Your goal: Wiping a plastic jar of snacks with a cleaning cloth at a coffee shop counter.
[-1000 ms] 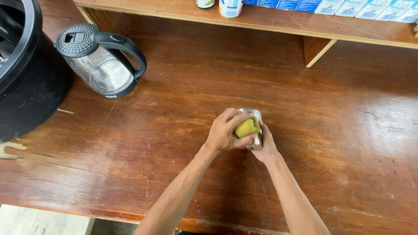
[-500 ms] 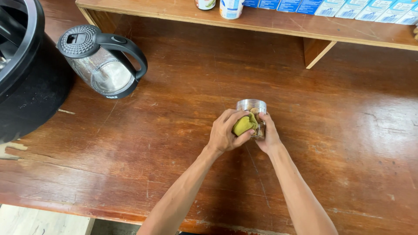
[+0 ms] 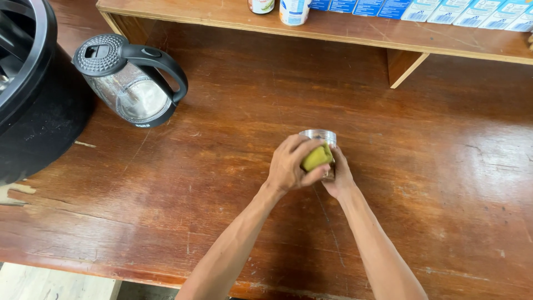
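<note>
At the centre of the frame, the left hand (image 3: 290, 165) presses a yellow-green sponge (image 3: 317, 158) against a clear glass (image 3: 320, 137) that the right hand (image 3: 340, 176) grips, above a wooden table (image 3: 233, 166), with a glass kettle (image 3: 130, 83) at upper left.

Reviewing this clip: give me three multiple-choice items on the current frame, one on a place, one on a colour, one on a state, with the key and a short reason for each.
1. Where does the kettle stand?
A. Far left of the wooden counter
B. On the upper shelf
C. Right beside the hands

2. What colour is the sponge held by the left hand?
A. Blue
B. Yellow-green
C. Red

3. How is the small clear glass held?
A. Lying untouched on the counter
B. Gripped between both hands, the right hand behind it
C. Hanging from the kettle handle

Key: 1 A, the kettle sits at far left, next to a big black appliance. 2 B, the pad shows yellow-green between the fingers. 3 B, both hands close around the glass.
</note>
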